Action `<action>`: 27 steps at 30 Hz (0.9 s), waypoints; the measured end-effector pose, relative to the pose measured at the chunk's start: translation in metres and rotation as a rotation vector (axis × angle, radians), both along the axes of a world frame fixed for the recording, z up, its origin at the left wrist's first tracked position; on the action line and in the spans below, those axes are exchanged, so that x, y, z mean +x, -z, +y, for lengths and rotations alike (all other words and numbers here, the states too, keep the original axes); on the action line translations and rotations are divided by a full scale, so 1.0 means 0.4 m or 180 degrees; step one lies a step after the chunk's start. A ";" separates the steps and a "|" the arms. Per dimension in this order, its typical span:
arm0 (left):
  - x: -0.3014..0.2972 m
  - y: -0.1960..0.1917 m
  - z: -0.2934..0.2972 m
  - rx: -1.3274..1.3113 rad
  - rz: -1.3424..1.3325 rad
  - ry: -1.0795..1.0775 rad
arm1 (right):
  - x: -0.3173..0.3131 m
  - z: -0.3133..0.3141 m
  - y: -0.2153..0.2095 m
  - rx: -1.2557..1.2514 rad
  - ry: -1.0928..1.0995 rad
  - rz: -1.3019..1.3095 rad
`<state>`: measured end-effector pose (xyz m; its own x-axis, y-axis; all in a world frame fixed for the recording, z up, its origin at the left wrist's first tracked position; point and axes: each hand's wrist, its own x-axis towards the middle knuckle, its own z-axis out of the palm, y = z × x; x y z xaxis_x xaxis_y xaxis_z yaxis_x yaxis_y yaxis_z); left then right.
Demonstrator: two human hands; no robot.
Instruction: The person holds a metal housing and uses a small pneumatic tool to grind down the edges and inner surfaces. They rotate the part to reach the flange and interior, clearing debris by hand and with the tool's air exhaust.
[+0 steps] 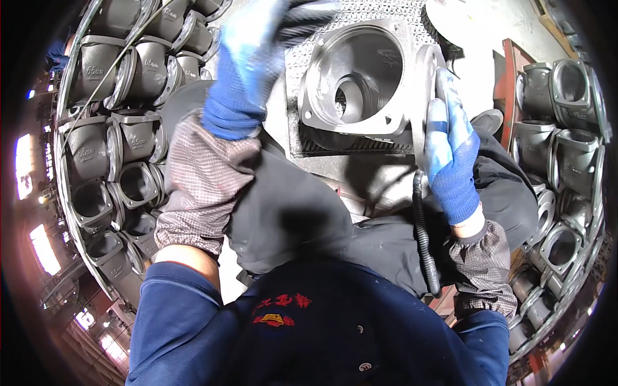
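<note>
A grey cast-metal pipe fitting (308, 96) with a square flange and a wide round bore lies on a textured metal surface between my knees. Along its right-hand round flange (421, 96), my right hand (450, 132) in a blue glove lies flat with the fingers stretched out, touching the rim. My left hand (264, 48), gloved in blue with dark fingers, is raised at the fitting's upper left. Motion blurs it, but its fingers point out to the right and appear apart, with nothing visible in them. The fitting's underside is hidden.
Wire-sided racks of similar grey fittings (138, 135) stand stacked at the left, with more fittings (534, 93) at the right. A black coiled hose (421, 244) hangs beside my right thigh. A pale round disc (460, 22) is beyond the fitting, near a reddish metal post (507, 83).
</note>
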<state>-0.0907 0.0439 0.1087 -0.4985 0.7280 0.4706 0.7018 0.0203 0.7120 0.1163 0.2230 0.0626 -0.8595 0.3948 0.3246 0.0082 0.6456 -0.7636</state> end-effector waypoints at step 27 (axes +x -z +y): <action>0.087 0.216 0.167 -0.0226 -0.4157 -0.0301 | 0.072 0.108 0.231 -0.2366 0.1412 0.0201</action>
<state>-0.0558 0.1108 0.0225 -0.6049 0.6685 -0.4327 -0.5064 0.0964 0.8569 0.1451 0.2663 -0.0298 -0.5651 0.8178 -0.1086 0.0842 -0.0738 -0.9937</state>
